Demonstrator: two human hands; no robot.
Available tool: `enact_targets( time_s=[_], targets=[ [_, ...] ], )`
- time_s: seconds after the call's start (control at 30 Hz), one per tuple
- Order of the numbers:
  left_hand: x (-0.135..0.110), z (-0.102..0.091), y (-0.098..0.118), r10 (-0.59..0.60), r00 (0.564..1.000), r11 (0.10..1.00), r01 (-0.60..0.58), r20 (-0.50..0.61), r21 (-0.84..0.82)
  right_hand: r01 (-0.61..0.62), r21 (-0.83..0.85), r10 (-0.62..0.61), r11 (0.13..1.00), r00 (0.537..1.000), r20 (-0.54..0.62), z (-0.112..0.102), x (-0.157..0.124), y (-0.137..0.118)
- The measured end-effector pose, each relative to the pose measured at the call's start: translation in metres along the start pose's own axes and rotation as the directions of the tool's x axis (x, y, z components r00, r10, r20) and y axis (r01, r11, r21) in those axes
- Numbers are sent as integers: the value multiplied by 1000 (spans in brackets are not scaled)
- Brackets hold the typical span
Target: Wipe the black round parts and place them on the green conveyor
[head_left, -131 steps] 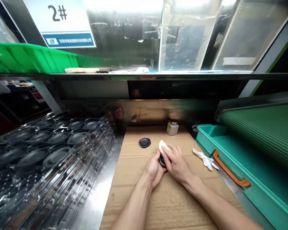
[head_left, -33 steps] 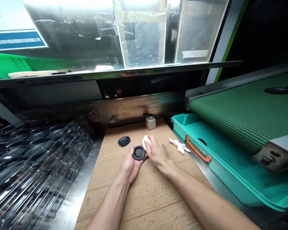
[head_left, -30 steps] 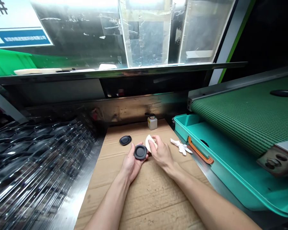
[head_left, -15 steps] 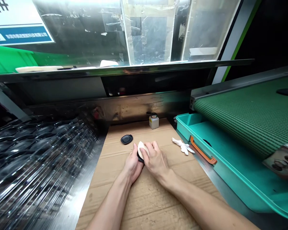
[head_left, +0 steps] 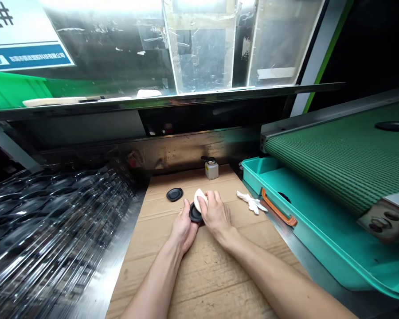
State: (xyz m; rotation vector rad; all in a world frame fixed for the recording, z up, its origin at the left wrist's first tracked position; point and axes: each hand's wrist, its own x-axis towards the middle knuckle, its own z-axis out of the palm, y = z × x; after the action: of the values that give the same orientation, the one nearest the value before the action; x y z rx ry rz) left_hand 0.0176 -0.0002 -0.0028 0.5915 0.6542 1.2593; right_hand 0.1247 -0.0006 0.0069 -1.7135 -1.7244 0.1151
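Note:
My left hand (head_left: 183, 229) grips a black round rubber part (head_left: 194, 215) over the brown cardboard sheet (head_left: 199, 266). My right hand (head_left: 216, 215) pinches a cream-white wiping pad (head_left: 198, 199) and presses it on the upper edge of that part. A second black part (head_left: 174, 194) lies flat on the cardboard, just left of the hands. A small white bottle (head_left: 212, 169) with a dark cap stands at the far edge of the cardboard.
Clear plastic trays (head_left: 46, 230) holding black parts are stacked on the left. A teal bin (head_left: 319, 235) with an orange handle (head_left: 278, 209) sits on the right under a green conveyor belt (head_left: 339, 155), which carries a black part (head_left: 394, 126). A white crumpled cloth (head_left: 252, 203) lies near the bin.
The pad has moved off the middle of the black part toward its upper edge, so more of the part shows. A second ago the pad was held beside the part.

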Motion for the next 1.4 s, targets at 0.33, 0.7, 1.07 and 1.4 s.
enact_targets(
  time_s=[0.33, 0.7, 1.07, 1.4],
  targets=[
    [1, -1, 12, -132, 991, 980, 128, -19, -155, 323, -47, -320, 945, 946, 53, -7, -23, -4],
    [2, -3, 11, -87, 994, 982, 74, -67, -175, 226, 2, -226, 974, 972, 59, -5, -18, 2],
    [3, -2, 9, -72, 992, 983, 52, -107, -177, 169, 144, -181, 975, 981, 72, 9, 10, 35],
    [4, -8, 10, -57, 992, 973, 30, -110, -231, 411, 307, -478, 858, 858, 188, -31, 2, 19]
  ],
)
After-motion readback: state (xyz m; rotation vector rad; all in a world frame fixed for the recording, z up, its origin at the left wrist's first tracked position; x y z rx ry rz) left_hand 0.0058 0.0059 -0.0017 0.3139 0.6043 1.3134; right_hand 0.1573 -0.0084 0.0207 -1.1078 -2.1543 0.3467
